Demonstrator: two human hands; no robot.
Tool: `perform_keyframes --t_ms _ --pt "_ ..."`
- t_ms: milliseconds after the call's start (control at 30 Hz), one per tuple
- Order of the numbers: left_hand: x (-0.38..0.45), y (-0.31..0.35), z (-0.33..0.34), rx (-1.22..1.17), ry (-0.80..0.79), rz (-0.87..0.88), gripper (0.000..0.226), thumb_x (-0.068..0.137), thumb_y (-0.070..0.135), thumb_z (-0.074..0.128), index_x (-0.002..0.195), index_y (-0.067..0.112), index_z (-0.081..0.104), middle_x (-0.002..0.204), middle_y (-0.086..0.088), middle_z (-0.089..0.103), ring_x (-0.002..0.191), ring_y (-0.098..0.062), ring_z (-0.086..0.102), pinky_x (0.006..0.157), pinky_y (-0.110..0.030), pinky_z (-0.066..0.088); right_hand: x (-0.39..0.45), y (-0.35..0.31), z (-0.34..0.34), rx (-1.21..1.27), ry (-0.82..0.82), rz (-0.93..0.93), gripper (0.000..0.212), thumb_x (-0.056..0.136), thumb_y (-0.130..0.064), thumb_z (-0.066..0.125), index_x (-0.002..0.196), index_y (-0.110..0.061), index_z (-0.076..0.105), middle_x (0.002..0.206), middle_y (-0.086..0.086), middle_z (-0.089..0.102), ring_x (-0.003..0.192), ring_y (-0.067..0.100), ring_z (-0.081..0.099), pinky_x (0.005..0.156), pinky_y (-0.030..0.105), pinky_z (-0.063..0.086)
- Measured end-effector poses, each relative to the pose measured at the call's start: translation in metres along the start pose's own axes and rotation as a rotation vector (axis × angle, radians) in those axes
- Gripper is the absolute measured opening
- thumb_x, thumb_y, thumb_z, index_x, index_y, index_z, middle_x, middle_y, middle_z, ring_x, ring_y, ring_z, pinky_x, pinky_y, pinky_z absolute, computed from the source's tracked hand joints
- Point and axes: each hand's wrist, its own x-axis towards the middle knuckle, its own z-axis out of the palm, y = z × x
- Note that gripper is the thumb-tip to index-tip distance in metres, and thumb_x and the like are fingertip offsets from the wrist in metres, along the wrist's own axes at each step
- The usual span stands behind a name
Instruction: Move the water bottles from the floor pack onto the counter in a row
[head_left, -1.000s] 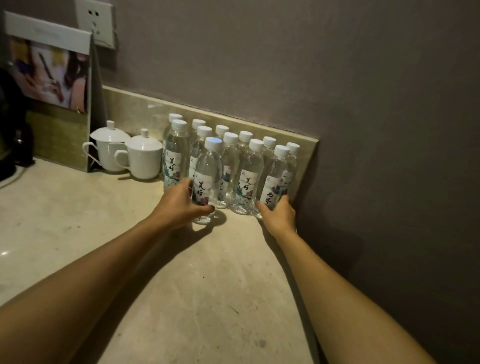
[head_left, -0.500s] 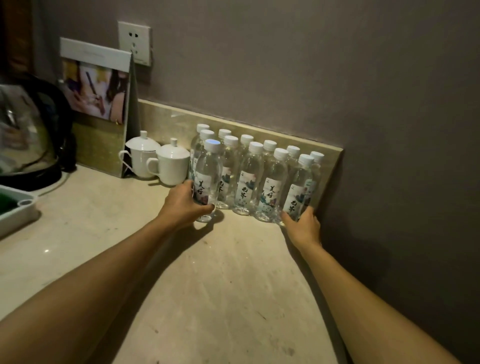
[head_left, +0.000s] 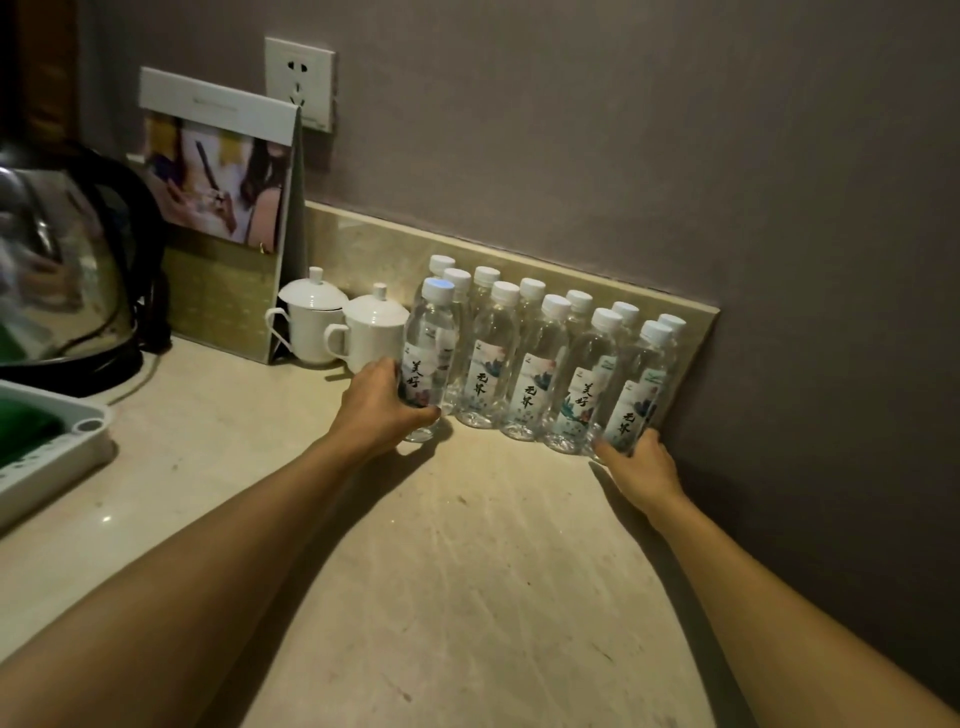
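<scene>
Several clear water bottles (head_left: 535, 364) with white caps and printed labels stand in two rows on the beige counter (head_left: 467, 571), against the low backsplash. My left hand (head_left: 382, 408) is wrapped around the lower part of the leftmost front bottle (head_left: 428, 364), which stands upright on the counter just ahead of the others. My right hand (head_left: 641, 467) rests with its fingers against the base of the rightmost front bottle (head_left: 636, 395), next to the side wall. The floor pack is out of view.
Two white lidded cups (head_left: 363, 327) stand just left of the bottles. Behind them lean a standing card (head_left: 223, 208) and a wall socket (head_left: 298, 83). A kettle (head_left: 67, 270) and a white tray (head_left: 47, 447) are at the far left. A wall closes the right side.
The view has swung left, bringing the kettle and tray in. My left hand has slid its bottle closer to the front row. My right hand stays at the rightmost bottle's base.
</scene>
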Motion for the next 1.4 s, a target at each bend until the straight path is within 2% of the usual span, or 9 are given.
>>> perform_keyframes --t_ms 267,533,1100,1400 --pt "0.007 -0.007 -0.002 -0.018 -0.053 0.026 0.062 0.064 0.034 0.088 0.115 0.018 0.056 0.112 -0.003 0.063 0.1 -0.021 0.062 0.085 -0.043 0.057 0.002 -0.005 0.003 -0.011 -0.011 0.037 0.079 0.085 -0.046 0.066 0.14 0.0 0.032 0.143 0.017 0.04 0.124 0.035 0.049 0.103 0.048 0.044" --pt "0.011 -0.01 -0.001 -0.028 -0.068 0.038 0.065 0.063 0.036 0.088 0.117 0.019 0.057 0.113 -0.001 0.064 0.101 -0.02 0.063 0.086 -0.044 0.057 0.003 -0.006 0.004 -0.015 0.01 0.043 0.078 0.085 -0.047 0.065 0.139 0.001 0.035 0.143 0.017 0.043 0.124 0.036 0.049 0.102 0.049 0.045" --pt "0.009 -0.007 0.001 -0.057 -0.072 0.028 0.063 0.068 0.029 0.087 0.121 0.015 0.056 0.117 -0.004 0.063 0.105 -0.021 0.062 0.089 -0.04 0.055 0.0 -0.007 0.005 -0.104 0.015 0.028 0.071 0.092 -0.047 0.055 0.139 0.001 0.034 0.147 0.019 0.034 0.128 0.037 0.045 0.104 0.046 0.041" --pt "0.01 -0.005 0.004 -0.081 -0.069 0.005 0.061 0.068 0.027 0.086 0.12 0.016 0.056 0.117 -0.004 0.062 0.105 -0.022 0.062 0.09 -0.043 0.055 0.0 -0.006 0.003 -0.094 0.014 0.031 0.071 0.092 -0.048 0.055 0.138 0.002 0.036 0.144 0.02 0.037 0.127 0.037 0.045 0.105 0.047 0.041"
